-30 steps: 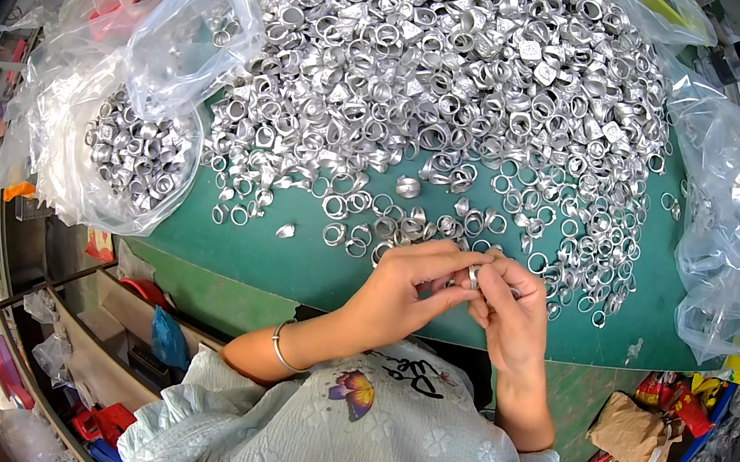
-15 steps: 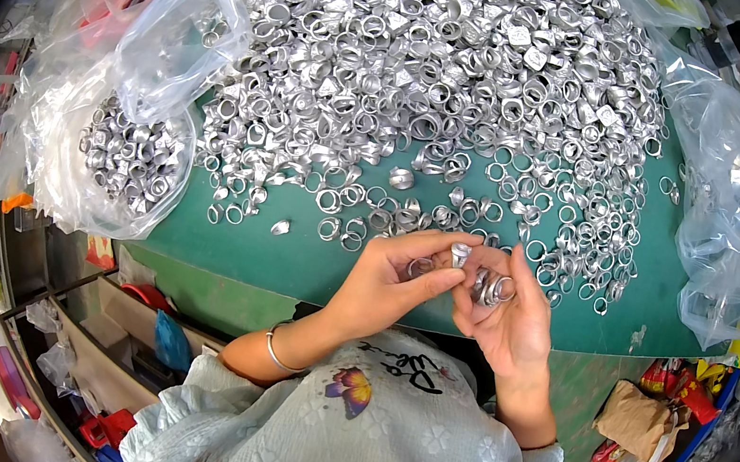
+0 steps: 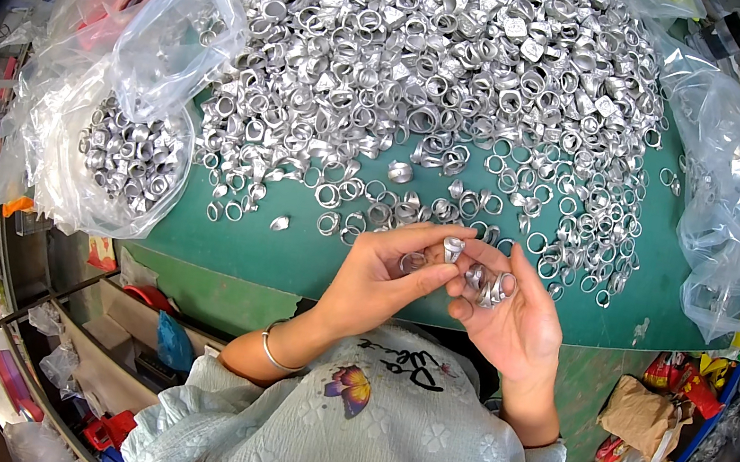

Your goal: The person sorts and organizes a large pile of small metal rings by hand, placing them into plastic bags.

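Observation:
My left hand (image 3: 388, 272) pinches a silver ring (image 3: 452, 248) between thumb and forefinger. Another ring (image 3: 412, 262) sits within the curl of its fingers. Beside it, my right hand (image 3: 520, 325) is cupped palm up and holds several silver rings (image 3: 488, 288) against its fingers. The two hands meet near the front edge of the green table (image 3: 225, 243). Beyond them spreads a large heap of silver rings (image 3: 434, 59), with loose ones scattered along its near side.
At the left, a clear plastic bag (image 3: 62, 176) contains a pile of rings (image 3: 131, 152). Another clear bag (image 3: 725, 227) lies along the table's right edge. Brown paper bags (image 3: 645, 420) sit low at the right. A partitioned drawer (image 3: 110, 336) stands at the lower left.
My left hand has shifted slightly left with its pinched ring. My right hand has turned a little more open, and the rings in it show more plainly.

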Demonstrator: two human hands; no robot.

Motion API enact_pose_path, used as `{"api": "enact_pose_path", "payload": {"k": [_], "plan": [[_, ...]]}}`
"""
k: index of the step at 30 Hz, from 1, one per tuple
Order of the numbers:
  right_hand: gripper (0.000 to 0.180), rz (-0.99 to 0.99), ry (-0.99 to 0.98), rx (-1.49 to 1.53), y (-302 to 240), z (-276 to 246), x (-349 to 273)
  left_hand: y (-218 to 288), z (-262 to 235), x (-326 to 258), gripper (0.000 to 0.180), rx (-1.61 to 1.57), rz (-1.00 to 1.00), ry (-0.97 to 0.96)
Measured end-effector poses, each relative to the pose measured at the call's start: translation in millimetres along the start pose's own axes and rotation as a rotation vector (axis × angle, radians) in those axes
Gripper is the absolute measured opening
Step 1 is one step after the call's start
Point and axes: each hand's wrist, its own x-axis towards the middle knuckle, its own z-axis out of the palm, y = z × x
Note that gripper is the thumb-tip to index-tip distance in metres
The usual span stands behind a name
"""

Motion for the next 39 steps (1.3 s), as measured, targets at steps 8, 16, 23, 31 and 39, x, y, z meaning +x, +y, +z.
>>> {"api": "enact_pose_path", "payload": {"k": [8,16,23,31,39], "plan": [[0.043,-0.102,0.134,-0.087,-2.0,4.3,-1.5,-6.2,-7.0,3.0,0.034,-0.449,-0.131,-0.151],[0.015,-0.732,0.509,-1.402,-13.1,-9.8,9.0,-12.5,-16.2,-4.4,0.040,-0.803,-0.215,-0.002],[0.013,-0.869,0.481,-2.312,-5.8,7.7,73.4,-8.7,-18.6,-6.1,0.051,-1.016,-0.228,-0.049],[0.021,-0.807,0.369,-1.563,-12.3,-9.3,52.9,-7.6,-22.8,-10.4,0.050,-0.932,-0.165,-0.034],[0.009,-0.433,-0.005,-0.877,19.1,-11.1,15.5,-9.2,-9.4,-13.0,0.039,-0.250,-0.016,0.076]]}}
